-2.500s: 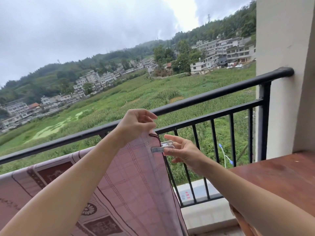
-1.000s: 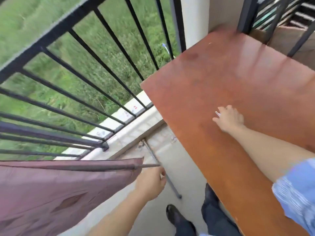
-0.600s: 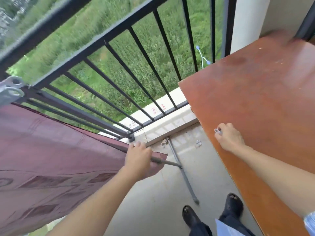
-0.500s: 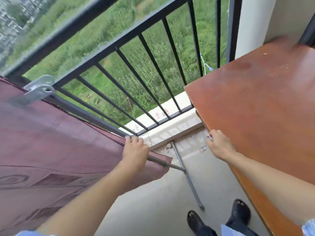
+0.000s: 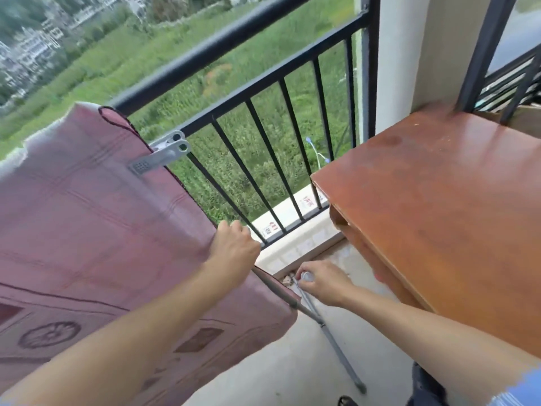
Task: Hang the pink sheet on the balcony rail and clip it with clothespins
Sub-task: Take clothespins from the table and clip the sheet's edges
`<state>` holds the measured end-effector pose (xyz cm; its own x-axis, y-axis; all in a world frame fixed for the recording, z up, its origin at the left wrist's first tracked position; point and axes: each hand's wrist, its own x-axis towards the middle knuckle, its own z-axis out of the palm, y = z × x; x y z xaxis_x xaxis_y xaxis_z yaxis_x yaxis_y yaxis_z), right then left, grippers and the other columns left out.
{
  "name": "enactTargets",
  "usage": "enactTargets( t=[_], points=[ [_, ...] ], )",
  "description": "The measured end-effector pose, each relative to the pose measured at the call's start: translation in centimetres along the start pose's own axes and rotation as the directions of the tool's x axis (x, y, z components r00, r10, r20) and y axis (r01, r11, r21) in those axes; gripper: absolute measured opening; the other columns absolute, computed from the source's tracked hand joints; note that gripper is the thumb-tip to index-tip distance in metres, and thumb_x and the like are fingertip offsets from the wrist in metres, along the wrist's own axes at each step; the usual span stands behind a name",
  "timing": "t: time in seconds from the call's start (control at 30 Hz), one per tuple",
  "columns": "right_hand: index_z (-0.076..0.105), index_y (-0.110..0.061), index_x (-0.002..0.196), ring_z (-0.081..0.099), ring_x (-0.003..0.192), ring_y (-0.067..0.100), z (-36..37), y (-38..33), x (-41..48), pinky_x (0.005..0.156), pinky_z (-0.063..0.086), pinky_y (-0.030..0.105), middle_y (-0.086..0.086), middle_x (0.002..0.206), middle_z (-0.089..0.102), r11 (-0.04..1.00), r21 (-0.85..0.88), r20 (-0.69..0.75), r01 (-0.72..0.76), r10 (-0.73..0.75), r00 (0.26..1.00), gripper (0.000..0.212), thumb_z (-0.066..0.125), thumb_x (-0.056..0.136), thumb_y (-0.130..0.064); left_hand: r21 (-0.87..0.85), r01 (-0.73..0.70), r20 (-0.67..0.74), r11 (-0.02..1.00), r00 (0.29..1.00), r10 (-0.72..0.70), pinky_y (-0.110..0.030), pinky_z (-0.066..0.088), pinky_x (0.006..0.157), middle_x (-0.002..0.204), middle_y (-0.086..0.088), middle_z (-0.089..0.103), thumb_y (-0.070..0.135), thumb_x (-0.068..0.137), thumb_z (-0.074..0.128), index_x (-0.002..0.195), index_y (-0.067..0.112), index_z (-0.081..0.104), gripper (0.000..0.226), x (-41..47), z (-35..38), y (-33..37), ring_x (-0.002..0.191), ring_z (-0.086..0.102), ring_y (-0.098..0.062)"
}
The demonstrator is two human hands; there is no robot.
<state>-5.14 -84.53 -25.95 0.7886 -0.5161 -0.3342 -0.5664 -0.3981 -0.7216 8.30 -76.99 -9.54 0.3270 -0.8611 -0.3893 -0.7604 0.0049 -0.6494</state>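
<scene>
The pink patterned sheet (image 5: 96,230) hangs over the black balcony rail (image 5: 222,51) on the left. A grey clothespin (image 5: 162,155) is clipped on its right edge near the top. My left hand (image 5: 234,253) grips the sheet's right edge lower down. My right hand (image 5: 320,281) is low beside that edge, above the floor, fingers closed on a small pale clothespin (image 5: 307,276) that is mostly hidden.
A red-brown wooden table (image 5: 439,206) fills the right side, against the white pillar (image 5: 392,54). A thin grey rod (image 5: 330,332) lies slanted on the concrete floor below my hands. My dark shoe and trouser leg show at the bottom right.
My right hand left the table edge with the small clothespin and came down next to the sheet's edge. My left hand kept its grip on the sheet. The view tilted up.
</scene>
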Motion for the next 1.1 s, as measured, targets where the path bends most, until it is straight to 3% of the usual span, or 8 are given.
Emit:
enactTargets(
  t=[0.2,0.37,0.43,0.53,0.7,0.8,0.93,1.1],
  points=[
    [0.068,-0.034,0.087,0.060,0.103,0.017,1.1,-1.3,-0.4,0.081,0.050,0.034,-0.006,0.107,0.070,0.991,0.134,-0.001,-0.003,0.003,1.000,0.022,0.056,0.076,-0.049,-0.137,-0.077,-0.052,0.988,0.996,0.070,-0.036,0.033,0.075,0.087,-0.002,0.056,-0.004,0.087,0.047,0.067,0.017,0.038,0.031,1.3,-0.4,-0.9,0.080,0.046,-0.022],
    [0.072,-0.026,0.080,0.063,0.091,0.016,0.9,-3.6,1.5,0.073,0.050,0.031,-0.004,0.095,0.070,0.959,0.281,0.009,-0.036,0.034,0.999,0.056,0.046,0.048,-0.064,-0.228,-0.018,0.079,0.973,0.996,0.037,-0.034,0.040,0.062,0.077,-0.002,0.046,-0.005,0.084,0.046,0.078,0.013,0.043,0.019,2.4,-0.3,-1.5,0.072,0.049,-0.026],
    [0.071,-0.028,0.080,0.062,0.092,0.017,1.2,-3.1,2.7,0.074,0.050,0.031,-0.003,0.096,0.070,0.958,0.281,0.028,-0.054,0.048,0.998,0.044,0.053,0.053,-0.058,-0.292,0.009,0.084,0.956,0.996,0.016,-0.034,0.042,0.060,0.076,-0.007,0.047,-0.008,0.082,0.046,0.080,0.012,0.048,0.020,2.8,-0.5,-1.4,0.073,0.052,-0.028],
    [0.070,-0.030,0.092,0.061,0.102,0.016,1.1,-1.5,3.9,0.085,0.051,0.035,-0.007,0.106,0.067,0.952,0.281,0.058,-0.119,0.107,0.993,0.026,0.069,0.068,-0.039,-0.469,0.059,0.091,0.881,0.996,-0.018,-0.036,0.044,0.056,0.072,-0.015,0.052,-0.015,0.071,0.042,0.072,0.004,0.053,0.022,4.2,0.0,-1.6,0.069,0.057,-0.032],
    [0.054,-0.030,0.130,0.060,0.109,0.014,-0.3,-0.8,5.9,0.098,0.049,0.038,-0.005,0.114,0.061,0.904,0.418,0.176,-0.088,0.014,0.984,0.076,0.084,0.061,-0.029,-0.672,0.089,0.087,0.735,0.995,-0.042,-0.039,0.057,0.060,0.068,-0.012,0.068,-0.010,0.063,0.043,0.062,0.003,0.062,0.023,5.3,0.6,-2.4,0.067,0.065,-0.029],
    [0.050,-0.029,0.136,0.053,0.120,0.015,-0.3,-2.5,7.5,0.100,0.048,0.036,-0.002,0.119,0.052,0.866,0.495,0.286,-0.062,-0.095,0.954,0.081,0.085,0.064,-0.017,-0.676,0.099,0.106,0.730,0.994,-0.037,-0.034,0.055,0.059,0.067,-0.006,0.068,-0.008,0.064,0.045,0.057,0.013,0.060,0.026,5.6,1.1,-2.4,0.067,0.064,-0.024],
    [0.066,-0.015,0.080,0.049,0.072,0.018,1.7,-3.4,8.9,0.064,0.042,0.030,0.004,0.077,0.052,0.866,0.497,0.327,-0.059,-0.124,0.937,0.016,0.079,0.069,-0.017,-0.675,0.127,0.138,0.727,0.989,-0.045,-0.035,0.055,0.062,0.070,-0.004,0.068,-0.006,0.064,0.047,0.053,0.020,0.053,0.029,6.1,2.0,-2.6,0.071,0.065,-0.025],
    [0.062,-0.022,0.060,0.040,0.054,0.007,3.0,-1.5,9.2,0.046,0.030,0.018,-0.009,0.057,0.046,0.883,0.469,0.110,0.033,-0.096,0.989,0.020,0.077,0.073,-0.023,-0.409,0.169,0.302,0.897,0.952,-0.041,-0.034,0.042,0.071,0.107,-0.002,0.061,0.016,0.078,0.063,0.104,0.016,0.058,0.026,5.8,2.0,-1.4,0.102,0.060,-0.027]
  ],
)
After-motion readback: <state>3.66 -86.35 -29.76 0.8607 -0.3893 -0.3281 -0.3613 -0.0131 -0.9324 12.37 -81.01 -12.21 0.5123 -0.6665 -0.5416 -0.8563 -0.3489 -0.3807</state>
